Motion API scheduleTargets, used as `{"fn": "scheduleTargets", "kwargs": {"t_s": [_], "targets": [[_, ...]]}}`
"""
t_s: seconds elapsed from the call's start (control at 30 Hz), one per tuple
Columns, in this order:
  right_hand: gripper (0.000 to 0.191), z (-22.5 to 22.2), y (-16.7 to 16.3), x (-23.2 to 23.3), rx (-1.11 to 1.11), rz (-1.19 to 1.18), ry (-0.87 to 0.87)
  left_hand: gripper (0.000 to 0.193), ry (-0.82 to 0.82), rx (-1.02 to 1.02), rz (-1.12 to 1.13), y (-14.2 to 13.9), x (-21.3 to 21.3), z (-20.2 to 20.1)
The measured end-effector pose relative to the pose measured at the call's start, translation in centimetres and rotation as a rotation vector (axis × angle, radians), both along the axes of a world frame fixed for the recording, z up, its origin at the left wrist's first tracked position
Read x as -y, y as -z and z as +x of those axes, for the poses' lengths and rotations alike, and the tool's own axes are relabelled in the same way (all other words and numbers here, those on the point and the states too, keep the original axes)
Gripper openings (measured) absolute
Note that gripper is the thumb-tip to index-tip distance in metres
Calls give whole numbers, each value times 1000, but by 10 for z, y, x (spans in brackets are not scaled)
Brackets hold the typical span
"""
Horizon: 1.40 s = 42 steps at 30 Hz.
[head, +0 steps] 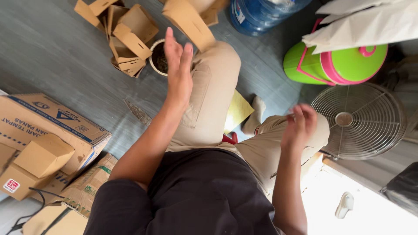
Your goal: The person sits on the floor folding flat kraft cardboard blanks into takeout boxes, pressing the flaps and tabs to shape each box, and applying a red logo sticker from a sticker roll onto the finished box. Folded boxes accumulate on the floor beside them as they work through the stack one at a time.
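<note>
Grey, faintly streaked flooring (56,56) spreads under a seated person in beige trousers and a dark shirt. The left hand (178,72) is raised flat, fingers straight and spread, its grip open and holding nothing; it hovers just above a small round bowl (158,58) with a pale rim and dark, fibrous contents. Beside the bowl lies a heap of folded brown cardboard boxes (126,35), matte and sharp-creased, and another folded box (188,21) rests near the knee. The right hand (298,126) is blurred, fingers loosely curled, grip empty, over the right knee beside a round wire fan guard (361,119). Behind it sits a glossy green plastic container with pink trim (335,65). Larger printed corrugated cartons (48,126) stack at the left.
</note>
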State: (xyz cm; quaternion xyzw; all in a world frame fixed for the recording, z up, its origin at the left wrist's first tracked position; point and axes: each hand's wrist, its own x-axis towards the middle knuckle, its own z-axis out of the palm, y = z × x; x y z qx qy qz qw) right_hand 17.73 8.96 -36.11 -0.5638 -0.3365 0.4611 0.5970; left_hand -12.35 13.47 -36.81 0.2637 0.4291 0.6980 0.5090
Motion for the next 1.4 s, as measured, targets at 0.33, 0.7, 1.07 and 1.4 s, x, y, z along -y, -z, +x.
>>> {"fn": "scheduleTargets", "kwargs": {"t_s": [0.33, 0.7, 1.07, 1.4], "targets": [[29, -2, 139, -151, 669, -381, -380, 58, 96, -1047, -32, 27, -23, 44], [103, 21, 261, -200, 1249, -1133, -768, 52, 162, -1150, -193, 60, -103, 52], [56, 41, 293, -208, 1343, -1159, -642, 53, 182, -1173, -225, 72, -120, 65], [33, 24, 260, -219, 1383, -1044, -569, 53, 173, -1173, -219, 54, -133, 67]]}}
